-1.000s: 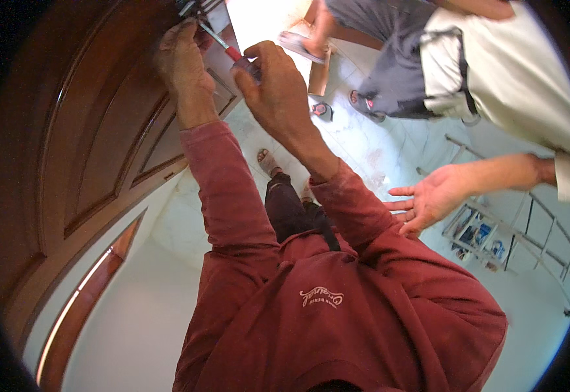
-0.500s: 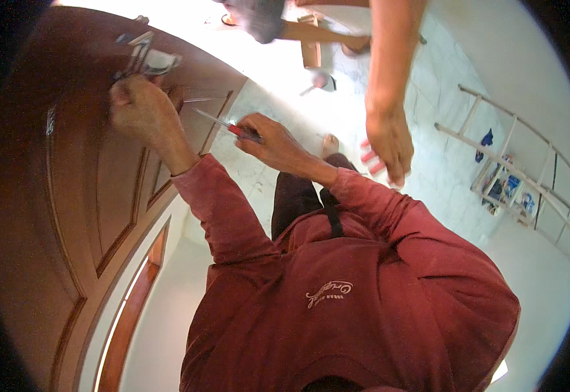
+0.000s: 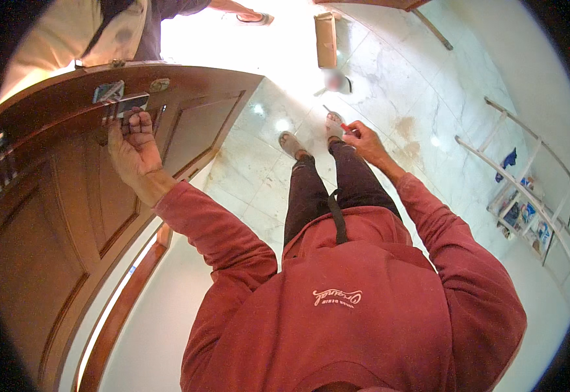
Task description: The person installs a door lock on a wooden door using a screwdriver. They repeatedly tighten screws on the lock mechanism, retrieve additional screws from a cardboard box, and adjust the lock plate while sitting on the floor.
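Note:
A brown panelled wooden door stands at my left. My left hand is raised to it, fingers curled round a shiny metal door handle near its upper edge in view. The fingers partly hide how the handle sits. In front of my legs, my right hand is closed on the red grip of a screwdriver. The screwdriver's shaft points away from me, above my sandalled foot, and is apart from the door.
Another person stands beyond the door at the far left. An open cardboard box lies on the marble floor. At the right a white ladder leans by the wall, with a shelf of small items behind it.
My right hand has moved right, away from the door, with the screwdriver. The other person's arm beside it is gone, and a person now shows beyond the door. My left hand remains at the handle.

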A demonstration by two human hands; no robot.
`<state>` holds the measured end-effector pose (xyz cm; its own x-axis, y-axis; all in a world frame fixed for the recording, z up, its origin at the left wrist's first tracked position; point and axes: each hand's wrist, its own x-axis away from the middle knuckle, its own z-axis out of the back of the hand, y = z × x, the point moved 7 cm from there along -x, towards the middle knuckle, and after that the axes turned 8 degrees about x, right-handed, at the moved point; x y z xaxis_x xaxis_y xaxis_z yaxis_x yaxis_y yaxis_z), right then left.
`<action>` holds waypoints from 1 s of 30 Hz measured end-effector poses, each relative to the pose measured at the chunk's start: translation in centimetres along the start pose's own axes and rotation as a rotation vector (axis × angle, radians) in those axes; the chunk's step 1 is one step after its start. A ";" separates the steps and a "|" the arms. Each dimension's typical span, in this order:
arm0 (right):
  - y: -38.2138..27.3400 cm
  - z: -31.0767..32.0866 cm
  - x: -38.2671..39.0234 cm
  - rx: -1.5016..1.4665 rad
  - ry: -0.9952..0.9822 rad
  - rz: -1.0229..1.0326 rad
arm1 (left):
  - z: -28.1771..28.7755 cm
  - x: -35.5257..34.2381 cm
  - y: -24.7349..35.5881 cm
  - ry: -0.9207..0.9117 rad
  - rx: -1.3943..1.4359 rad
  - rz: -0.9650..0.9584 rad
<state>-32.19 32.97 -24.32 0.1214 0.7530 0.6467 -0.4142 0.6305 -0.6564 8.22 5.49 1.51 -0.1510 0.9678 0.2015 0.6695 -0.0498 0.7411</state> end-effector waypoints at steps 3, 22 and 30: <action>0.8 3.3 -1.3 -0.015 0.055 0.033 | 0.0 -0.5 0.8 0.082 -0.258 -0.098; -6.4 -12.7 -2.1 -0.598 -0.316 0.030 | 14.7 19.5 -30.0 -0.263 -0.478 0.830; 1.0 -18.4 -16.3 -0.759 -0.272 0.126 | 23.6 12.3 -42.4 -0.111 -0.287 0.677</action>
<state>-17.98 24.77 -42.68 -0.1494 0.8164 0.5578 0.3255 0.5733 -0.7519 -4.90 25.35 -42.51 0.3116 0.7211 0.6188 0.3710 -0.6918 0.6194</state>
